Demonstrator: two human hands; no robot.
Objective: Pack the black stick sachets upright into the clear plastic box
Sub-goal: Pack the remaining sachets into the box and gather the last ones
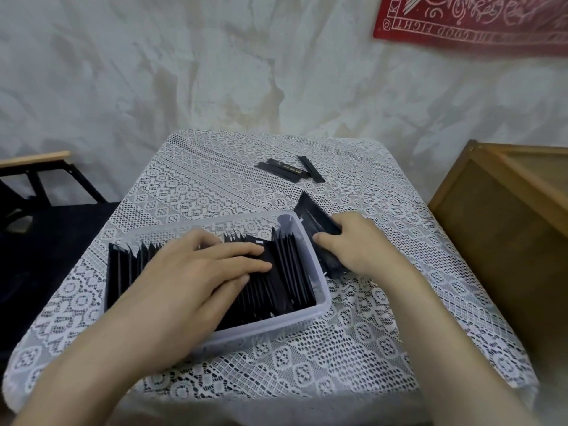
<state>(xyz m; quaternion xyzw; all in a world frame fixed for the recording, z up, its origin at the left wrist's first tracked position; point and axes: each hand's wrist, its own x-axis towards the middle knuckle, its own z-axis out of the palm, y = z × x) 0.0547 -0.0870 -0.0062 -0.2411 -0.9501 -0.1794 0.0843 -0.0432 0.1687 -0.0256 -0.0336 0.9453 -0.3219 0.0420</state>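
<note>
Rn: 1 box [276, 329], 2 hands [196, 272] [356, 244], sachets [289, 269]

A home room, lace tablecloth [215, 167], mottled plaster wall [184, 72], red hanging cloth [470, 23], wooden cabinet [504, 229]

Sachets [278, 273] — partly under left hand [196, 272]
</note>
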